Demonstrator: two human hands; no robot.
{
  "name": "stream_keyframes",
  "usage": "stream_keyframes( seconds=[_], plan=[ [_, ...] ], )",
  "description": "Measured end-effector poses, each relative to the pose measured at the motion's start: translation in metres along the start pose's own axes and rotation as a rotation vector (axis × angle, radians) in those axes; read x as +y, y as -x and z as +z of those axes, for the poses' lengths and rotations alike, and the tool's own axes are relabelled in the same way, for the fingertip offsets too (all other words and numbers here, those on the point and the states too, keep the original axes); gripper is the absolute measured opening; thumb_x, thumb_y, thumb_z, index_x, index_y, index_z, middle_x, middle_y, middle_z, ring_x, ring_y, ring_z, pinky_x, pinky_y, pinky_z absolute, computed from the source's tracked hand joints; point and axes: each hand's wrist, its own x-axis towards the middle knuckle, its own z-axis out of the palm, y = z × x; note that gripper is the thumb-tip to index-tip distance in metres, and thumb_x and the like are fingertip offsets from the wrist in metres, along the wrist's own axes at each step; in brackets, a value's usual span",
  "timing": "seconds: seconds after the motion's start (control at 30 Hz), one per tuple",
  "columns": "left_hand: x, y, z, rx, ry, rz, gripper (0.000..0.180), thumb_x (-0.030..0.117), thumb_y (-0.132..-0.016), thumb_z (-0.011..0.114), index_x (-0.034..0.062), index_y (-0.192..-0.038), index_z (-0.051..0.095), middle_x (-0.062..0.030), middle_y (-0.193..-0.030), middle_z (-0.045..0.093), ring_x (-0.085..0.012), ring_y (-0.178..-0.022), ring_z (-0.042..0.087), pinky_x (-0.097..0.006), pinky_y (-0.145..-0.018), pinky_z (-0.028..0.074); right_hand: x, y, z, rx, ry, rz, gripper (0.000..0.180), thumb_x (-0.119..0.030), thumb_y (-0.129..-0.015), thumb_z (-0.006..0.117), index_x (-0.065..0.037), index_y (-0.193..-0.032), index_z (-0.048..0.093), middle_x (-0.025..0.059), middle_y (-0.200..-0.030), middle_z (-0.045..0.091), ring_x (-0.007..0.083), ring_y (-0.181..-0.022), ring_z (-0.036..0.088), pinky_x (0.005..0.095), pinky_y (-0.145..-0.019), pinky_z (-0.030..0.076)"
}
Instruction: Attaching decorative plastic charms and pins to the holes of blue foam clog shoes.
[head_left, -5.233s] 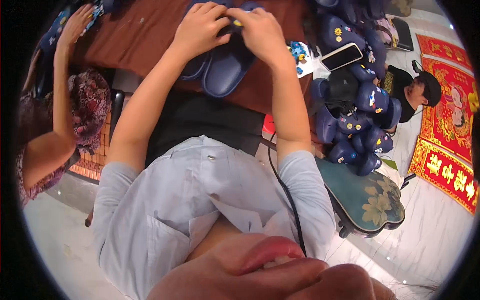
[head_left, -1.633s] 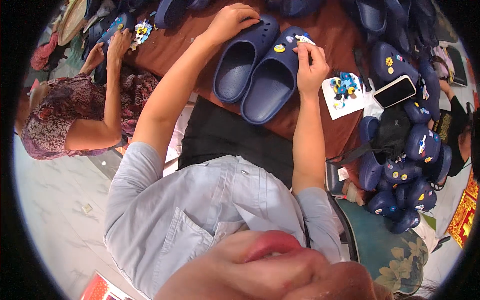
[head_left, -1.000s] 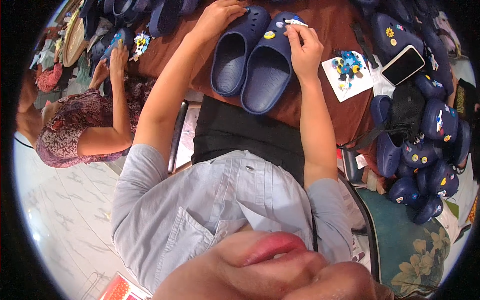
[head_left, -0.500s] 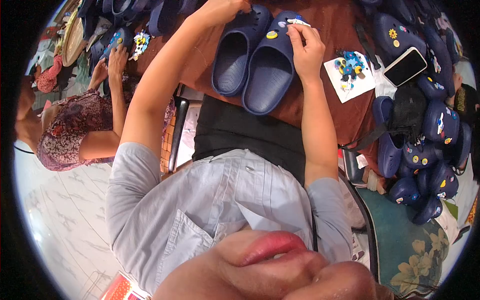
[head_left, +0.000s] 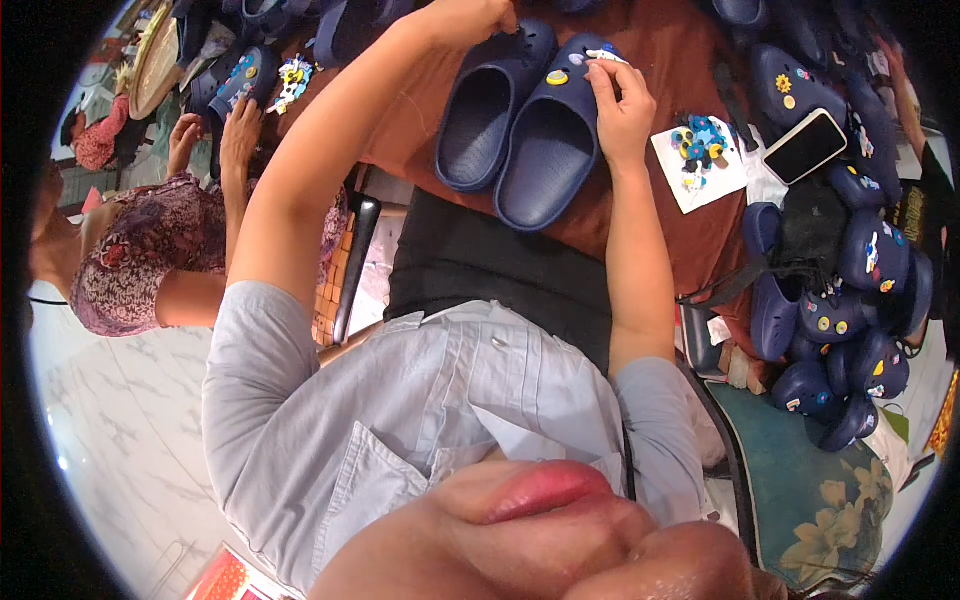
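Two dark blue clogs lie side by side before me, heels toward me. On the right clog (head_left: 548,150) sit a yellow charm (head_left: 557,77) and a white charm (head_left: 603,54). My right hand (head_left: 627,110) is closed at this clog's outer side, with thumb and fingertips pinched against the white charm. My left hand (head_left: 472,20) reaches over the toe of the left clog (head_left: 482,120), its fingers curled down beside the holes. Part of that hand is cut off by the upper edge, and what its fingertips hold cannot be made out.
Loose charms (head_left: 703,145) lie on a white sheet (head_left: 672,180) to the right, near a phone (head_left: 806,146). Decorated clogs (head_left: 872,255) are piled at far right. On the left, a co-worker's hands (head_left: 240,130) touch another clog (head_left: 245,75). Brown cloth (head_left: 400,130) covers the table.
The clogs and both my hands sit slightly further right and lower in the picture, while the right-hand pile has shifted left. My grip looks the same. The co-worker's hands have moved apart slightly.
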Motion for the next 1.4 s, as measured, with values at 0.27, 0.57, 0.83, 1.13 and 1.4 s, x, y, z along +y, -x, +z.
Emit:
stream_keyframes(
  seconds=[0.27,0.57,0.83,1.13,1.4],
  plan=[
    [-0.06,-0.017,0.007,-0.187,0.468,-0.037,0.025,0.02,-0.078,0.079,0.0026,-0.096,0.075,-0.0152,-0.092,0.074,-0.0286,-0.087,0.07,-0.039,-0.075,0.054,0.001,-0.002,0.003,-0.02,-0.067,0.015,0.016,-0.017,-0.091,0.069,-0.002,-0.095,0.072,0.0106,-0.091,0.071,0.0243,-0.086,0.065,0.0343,-0.078,0.051],
    [-0.061,-0.035,0.011,-0.216,0.305,-0.193,0.036,0.023,-0.073,0.085,0.003,-0.099,0.072,-0.0159,-0.089,0.073,-0.0308,-0.086,0.07,-0.04,-0.073,0.054,0.001,-0.002,0.006,-0.011,-0.034,-0.041,0.014,-0.013,-0.092,0.068,-0.001,-0.099,0.072,0.0079,-0.089,0.073,0.0187,-0.086,0.066,0.03,-0.081,0.05],
    [-0.072,-0.056,0.019,-0.336,0.19,-0.209,0.053,0.027,-0.063,0.094,0.004,-0.101,0.064,-0.0164,-0.083,0.07,-0.0332,-0.082,0.067,-0.041,-0.07,0.053,-0.004,-0.002,0.006,-0.015,-0.065,0.013,0.015,-0.016,-0.089,0.07,-0.002,-0.093,0.072,0.0108,-0.093,0.072,0.0272,-0.09,0.066,0.0364,-0.082,0.051],
    [-0.091,-0.063,0.038,-0.485,0.368,-0.16,0.043,0.018,-0.064,0.093,0.005,-0.095,0.067,-0.0122,-0.079,0.07,-0.026,-0.075,0.067,-0.04,-0.065,0.053,-0.005,-0.002,0.006,-0.024,-0.029,-0.004,0.015,-0.016,-0.089,0.07,-0.002,-0.092,0.072,0.0107,-0.094,0.072,0.028,-0.09,0.065,0.037,-0.081,0.051],
    [-0.058,-0.054,0.033,-0.296,0.578,-0.416,0.042,0.017,-0.064,0.093,0.0052,-0.096,0.068,-0.0114,-0.081,0.071,-0.0242,-0.075,0.067,-0.039,-0.066,0.054,0.001,-0.001,0.002,-0.013,-0.009,0.027,0.014,-0.014,-0.089,0.07,-0.002,-0.094,0.073,0.0115,-0.094,0.072,0.0262,-0.092,0.066,0.0352,-0.084,0.051]
  ],
)
